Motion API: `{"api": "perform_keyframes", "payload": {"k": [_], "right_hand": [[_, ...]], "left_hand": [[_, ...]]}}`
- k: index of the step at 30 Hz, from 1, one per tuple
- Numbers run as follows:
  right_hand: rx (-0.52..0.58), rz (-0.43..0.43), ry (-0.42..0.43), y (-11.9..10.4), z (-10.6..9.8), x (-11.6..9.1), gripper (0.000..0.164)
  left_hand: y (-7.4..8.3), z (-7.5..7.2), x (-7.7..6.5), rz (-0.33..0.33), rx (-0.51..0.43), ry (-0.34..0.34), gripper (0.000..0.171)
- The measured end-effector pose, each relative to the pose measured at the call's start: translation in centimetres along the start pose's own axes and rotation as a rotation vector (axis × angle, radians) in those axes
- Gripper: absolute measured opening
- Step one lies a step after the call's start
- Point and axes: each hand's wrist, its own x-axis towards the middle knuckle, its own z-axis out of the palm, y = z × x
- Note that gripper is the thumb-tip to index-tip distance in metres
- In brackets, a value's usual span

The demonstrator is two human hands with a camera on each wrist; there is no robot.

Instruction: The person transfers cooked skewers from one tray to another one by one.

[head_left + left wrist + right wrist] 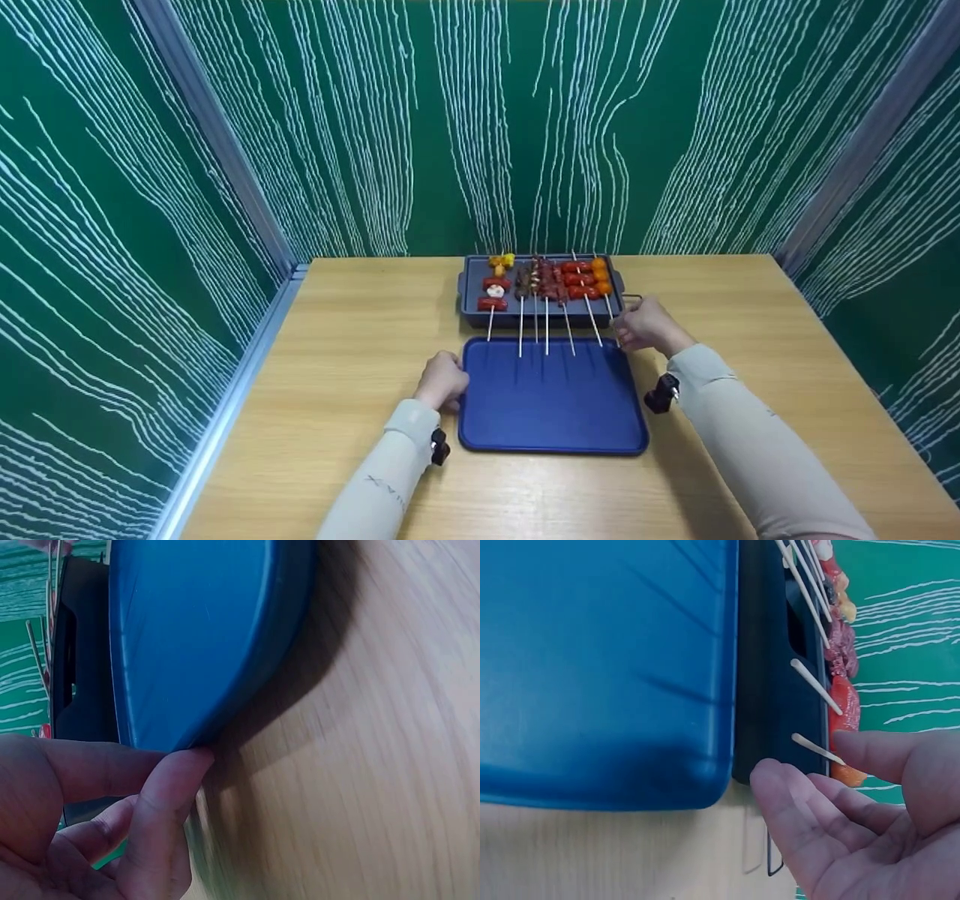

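Observation:
My left hand (442,381) pinches the left rim of a blue rectangular tray (551,412) between thumb and finger, as the left wrist view shows closely. The tray lies on the table just in front of a dark grill pan (499,321). Several skewers lie across that pan, their sticks jutting toward me over the tray's far edge. At the pan's right end, my right hand (649,328) reaches toward the skewer of orange balls (601,276). In the right wrist view its fingers (780,799) are spread around that skewer's stick (810,744) without gripping it.
Beside the orange one is a skewer of red sausages (581,280); dark meat skewers (551,285) lie mid-pan. A mixed skewer (493,304) is at the left. A wire handle (771,855) sticks out at the pan's right end. A green wall (450,150) stands behind the wooden table (360,322).

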Motion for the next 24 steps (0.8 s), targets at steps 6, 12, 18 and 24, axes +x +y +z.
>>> {"api": "perform_keyframes", "payload": {"k": [6,12,18,24], "right_hand": [[0.045,0.026,0.005,0.4,0.3,0.4,0.013],[0.183,0.068,-0.05,0.6,0.4,1.0,0.022],[0.223,0.104,-0.082,0.3,0.3,1.4,0.014],[0.203,0.121,-0.098,-0.1,0.4,1.5,0.015]], "left_hand": [[-0.1,0.1,0.1,0.008,-0.034,0.002,0.02],[-0.7,0.4,0.7,0.012,-0.035,0.002,0.019],[-0.5,0.3,0.8,-0.01,-0.041,-0.007,0.019],[-0.7,0.1,0.7,0.012,-0.045,-0.021,0.017]]}}
